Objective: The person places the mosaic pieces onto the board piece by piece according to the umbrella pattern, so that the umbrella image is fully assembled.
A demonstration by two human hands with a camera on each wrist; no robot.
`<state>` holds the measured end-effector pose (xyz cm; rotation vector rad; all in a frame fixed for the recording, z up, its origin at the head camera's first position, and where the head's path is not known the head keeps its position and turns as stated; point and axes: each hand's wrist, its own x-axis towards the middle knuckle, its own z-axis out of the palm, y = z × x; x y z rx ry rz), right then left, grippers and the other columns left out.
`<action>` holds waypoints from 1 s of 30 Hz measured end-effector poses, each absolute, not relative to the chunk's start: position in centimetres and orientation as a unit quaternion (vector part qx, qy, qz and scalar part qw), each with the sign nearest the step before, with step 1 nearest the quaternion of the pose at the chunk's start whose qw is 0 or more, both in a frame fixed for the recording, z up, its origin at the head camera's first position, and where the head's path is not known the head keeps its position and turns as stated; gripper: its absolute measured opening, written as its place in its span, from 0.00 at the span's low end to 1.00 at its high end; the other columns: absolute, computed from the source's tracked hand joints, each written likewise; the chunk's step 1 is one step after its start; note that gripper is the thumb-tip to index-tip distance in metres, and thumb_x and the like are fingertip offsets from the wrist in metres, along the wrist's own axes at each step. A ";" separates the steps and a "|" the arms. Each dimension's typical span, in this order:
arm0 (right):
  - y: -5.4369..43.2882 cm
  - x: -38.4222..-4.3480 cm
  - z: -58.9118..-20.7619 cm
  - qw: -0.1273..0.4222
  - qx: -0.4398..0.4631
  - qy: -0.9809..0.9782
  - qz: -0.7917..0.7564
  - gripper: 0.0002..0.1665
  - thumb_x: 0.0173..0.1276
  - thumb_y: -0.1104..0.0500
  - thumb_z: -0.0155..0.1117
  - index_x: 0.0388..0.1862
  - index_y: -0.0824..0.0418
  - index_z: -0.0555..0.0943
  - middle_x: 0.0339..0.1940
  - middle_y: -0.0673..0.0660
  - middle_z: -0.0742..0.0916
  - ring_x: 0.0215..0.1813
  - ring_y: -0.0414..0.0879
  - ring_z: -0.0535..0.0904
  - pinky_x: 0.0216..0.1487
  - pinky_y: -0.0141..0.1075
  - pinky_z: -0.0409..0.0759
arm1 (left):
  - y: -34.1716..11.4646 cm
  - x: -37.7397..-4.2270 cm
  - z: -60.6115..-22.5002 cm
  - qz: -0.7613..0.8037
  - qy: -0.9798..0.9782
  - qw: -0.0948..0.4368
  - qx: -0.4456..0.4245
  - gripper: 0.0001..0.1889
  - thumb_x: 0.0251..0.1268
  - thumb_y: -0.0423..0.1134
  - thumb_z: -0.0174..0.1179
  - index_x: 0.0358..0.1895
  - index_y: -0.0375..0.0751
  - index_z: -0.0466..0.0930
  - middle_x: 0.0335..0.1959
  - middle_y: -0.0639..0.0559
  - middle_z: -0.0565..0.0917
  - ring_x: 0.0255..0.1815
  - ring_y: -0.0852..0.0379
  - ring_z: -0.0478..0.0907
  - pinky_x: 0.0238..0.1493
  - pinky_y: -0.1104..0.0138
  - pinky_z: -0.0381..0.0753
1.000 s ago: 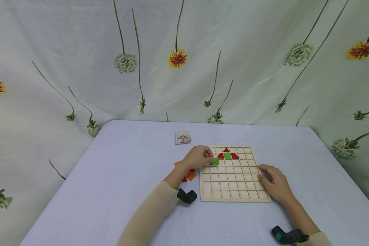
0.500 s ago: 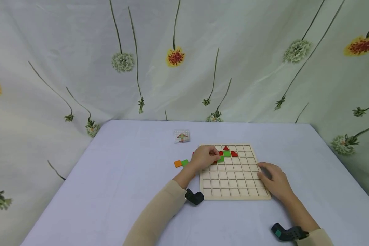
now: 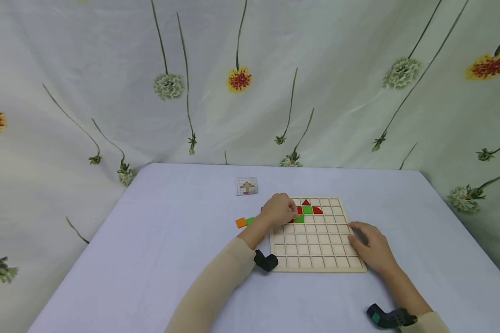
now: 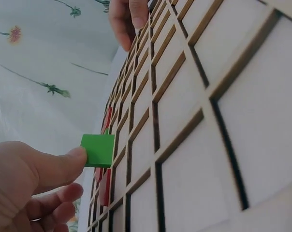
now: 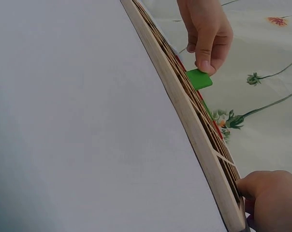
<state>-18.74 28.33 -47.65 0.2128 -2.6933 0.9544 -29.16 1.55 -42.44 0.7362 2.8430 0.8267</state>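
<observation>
My left hand (image 3: 278, 209) is over the upper left of a light wooden grid board (image 3: 318, 250). Between its thumb and fingers it pinches a green square tile (image 4: 97, 151), which stands tilted with one edge at the grid. Set in the cells around are a red triangle (image 3: 306, 202), another green square (image 3: 307, 210) and a red quarter-round tile (image 3: 317, 210). More red tiles are partly hidden by the left hand. At the board's right side my right hand (image 3: 372, 247) rests with thumb and forefinger apart, touching the edge.
Left of the board lie an orange tile (image 3: 241, 223) and a loose green tile (image 3: 249, 221), partly behind the left forearm. A small pattern card (image 3: 246, 186) lies beyond them on the white cloth. A flowered curtain (image 3: 341, 101) hangs behind the table.
My left hand has moved right with the green tile, from the board's left columns to just below the red and green tiles. My right hand stays at the edge.
</observation>
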 end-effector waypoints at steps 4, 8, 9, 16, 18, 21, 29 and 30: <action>28.3 -18.7 -47.6 0.139 0.074 -0.930 0.331 0.21 0.70 0.62 0.59 0.58 0.71 0.76 0.61 0.73 0.77 0.65 0.70 0.66 0.64 0.63 0.60 | 1.9 -29.2 -42.2 0.249 0.940 0.040 0.232 0.10 0.62 0.44 0.67 0.23 0.50 0.85 0.23 0.59 0.80 0.43 0.56 0.76 0.50 0.61 0.75; 28.3 -18.6 -47.7 0.133 0.071 -0.931 0.332 0.21 0.70 0.62 0.59 0.58 0.71 0.75 0.60 0.73 0.76 0.65 0.70 0.65 0.63 0.63 0.60 | 2.0 -28.9 -42.5 0.239 0.946 0.039 0.214 0.08 0.62 0.43 0.67 0.25 0.50 0.86 0.38 0.52 0.80 0.45 0.54 0.74 0.36 0.64 0.76; 28.3 -18.5 -47.8 0.133 0.070 -0.932 0.331 0.21 0.69 0.62 0.59 0.58 0.71 0.75 0.60 0.73 0.76 0.65 0.70 0.65 0.63 0.63 0.60 | 2.0 -28.8 -42.6 0.238 0.948 0.040 0.210 0.08 0.62 0.43 0.67 0.26 0.50 0.86 0.42 0.50 0.79 0.45 0.54 0.73 0.33 0.65 0.75; 28.3 -18.6 -48.2 0.143 0.074 -0.931 0.329 0.21 0.69 0.62 0.60 0.58 0.71 0.76 0.60 0.72 0.77 0.65 0.70 0.66 0.63 0.63 0.60 | 2.2 -28.7 -42.9 0.227 0.953 0.031 0.197 0.07 0.62 0.45 0.68 0.26 0.51 0.85 0.45 0.49 0.76 0.44 0.53 0.72 0.26 0.66 0.72; 28.3 -18.6 -48.2 0.145 0.076 -0.930 0.328 0.21 0.70 0.62 0.60 0.58 0.71 0.76 0.60 0.72 0.77 0.65 0.70 0.66 0.63 0.63 0.61 | 2.1 -28.7 -43.0 0.233 0.952 0.033 0.194 0.07 0.62 0.45 0.67 0.27 0.51 0.85 0.42 0.50 0.76 0.42 0.54 0.72 0.26 0.66 0.72; 28.3 -18.4 -48.0 0.143 0.074 -0.931 0.329 0.20 0.70 0.62 0.60 0.58 0.71 0.76 0.60 0.72 0.77 0.65 0.70 0.66 0.63 0.63 0.61 | 1.9 -28.7 -43.2 0.256 0.947 0.037 0.191 0.08 0.61 0.45 0.68 0.26 0.50 0.83 0.36 0.52 0.75 0.37 0.56 0.72 0.27 0.67 0.72; 28.3 -18.5 -47.8 0.142 0.074 -0.931 0.327 0.21 0.70 0.62 0.60 0.58 0.71 0.75 0.60 0.72 0.77 0.65 0.69 0.66 0.63 0.62 0.60 | 1.3 -29.1 -44.2 0.307 0.931 0.036 0.196 0.10 0.62 0.44 0.67 0.26 0.47 0.80 0.29 0.56 0.75 0.29 0.59 0.71 0.29 0.68 0.71; 28.3 -18.5 -47.9 0.144 0.074 -0.932 0.326 0.21 0.70 0.62 0.60 0.58 0.71 0.76 0.60 0.72 0.77 0.65 0.69 0.66 0.63 0.62 0.61 | 1.3 -29.1 -44.2 0.313 0.928 0.035 0.197 0.10 0.62 0.44 0.67 0.26 0.47 0.80 0.29 0.56 0.75 0.28 0.60 0.71 0.28 0.68 0.71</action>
